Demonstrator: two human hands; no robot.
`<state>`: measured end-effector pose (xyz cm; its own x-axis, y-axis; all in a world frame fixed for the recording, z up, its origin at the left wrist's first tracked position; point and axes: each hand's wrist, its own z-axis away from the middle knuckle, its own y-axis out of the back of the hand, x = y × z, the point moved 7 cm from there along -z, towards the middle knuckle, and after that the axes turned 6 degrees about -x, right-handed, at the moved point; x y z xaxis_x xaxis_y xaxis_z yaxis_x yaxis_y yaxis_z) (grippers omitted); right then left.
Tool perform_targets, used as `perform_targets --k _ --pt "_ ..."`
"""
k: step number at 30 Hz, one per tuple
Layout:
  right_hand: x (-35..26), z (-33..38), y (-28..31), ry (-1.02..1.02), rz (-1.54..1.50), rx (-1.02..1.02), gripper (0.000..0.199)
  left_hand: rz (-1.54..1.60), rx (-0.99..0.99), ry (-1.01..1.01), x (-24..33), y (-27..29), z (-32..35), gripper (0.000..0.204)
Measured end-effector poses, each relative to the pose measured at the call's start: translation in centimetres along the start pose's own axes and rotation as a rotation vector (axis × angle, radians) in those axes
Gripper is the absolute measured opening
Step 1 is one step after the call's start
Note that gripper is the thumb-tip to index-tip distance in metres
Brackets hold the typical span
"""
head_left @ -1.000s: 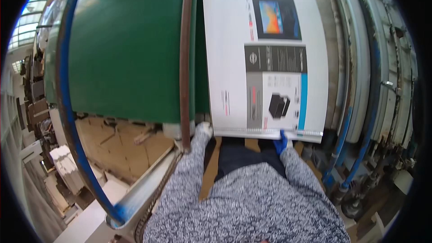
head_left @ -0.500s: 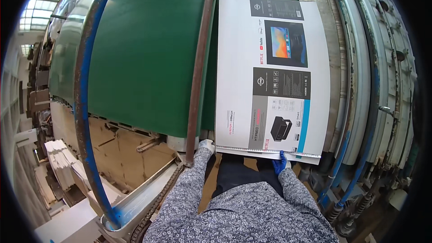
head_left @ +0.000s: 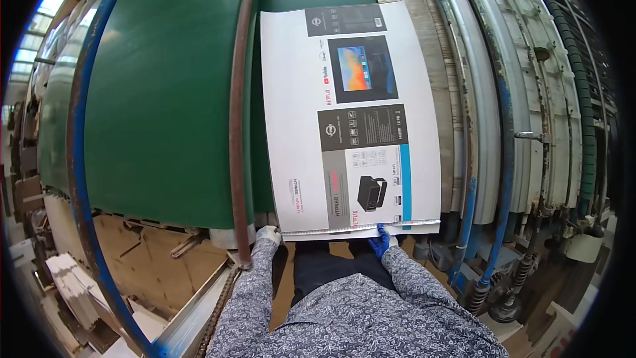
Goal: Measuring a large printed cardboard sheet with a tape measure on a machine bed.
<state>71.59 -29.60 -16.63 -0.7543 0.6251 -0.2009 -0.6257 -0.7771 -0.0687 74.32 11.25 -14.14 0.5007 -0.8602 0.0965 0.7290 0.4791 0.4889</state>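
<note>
Two hands: I see both gloved hands at the near edge of a large printed white sheet (head_left: 351, 126).
Left hand (head_left: 268, 233): white glove, gripping the sheet's near left corner.
Right hand (head_left: 380, 240): blue glove, pinching the near edge towards the right corner.
Sheet: lies flat on the green conveyor belt (head_left: 159, 93), just right of a rusty rail (head_left: 236, 126).
Containers: I see none near the sheet.

Both gloved hands, left hand (head_left: 268, 234) and right hand (head_left: 380, 241), grip the near edge of a printed cardboard sheet (head_left: 349, 119) lying on the green conveyor belt (head_left: 159, 106)
</note>
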Motion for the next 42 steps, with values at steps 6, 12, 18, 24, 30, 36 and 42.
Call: perform_targets --k 6,12,18,24,30,36,42 --pt "-0.3 0.2 -0.8 -0.028 0.012 -0.037 0.040 -0.001 -0.011 0.020 0.4 1.0 0.4 0.022" --pt "-1.1 0.7 -0.8 -0.008 0.019 -0.005 0.041 -0.035 -0.050 0.043 1.2 0.8 -0.1 0.021" --pt "-0.5 0.6 0.0 -0.024 -0.016 -0.026 0.043 -0.016 -0.065 0.066 0.2 -0.5 0.0 0.021" --pt "0.7 -2.1 1.2 -0.020 -0.001 -0.091 0.045 0.025 0.153 -0.098 0.4 0.0 0.3 0.022" --pt "-1.2 -1.6 -0.6 -0.009 0.025 -0.065 0.041 0.014 -0.044 0.026 1.0 1.3 -1.0 0.020" --pt "-1.1 0.0 -0.8 0.017 0.012 -0.038 0.038 -0.004 -0.053 0.028 0.5 0.3 -0.3 0.019" --pt "-0.8 -0.4 -0.2 0.000 -0.007 -0.063 0.035 -0.004 -0.044 0.018 0.5 0.1 -0.3 0.019"
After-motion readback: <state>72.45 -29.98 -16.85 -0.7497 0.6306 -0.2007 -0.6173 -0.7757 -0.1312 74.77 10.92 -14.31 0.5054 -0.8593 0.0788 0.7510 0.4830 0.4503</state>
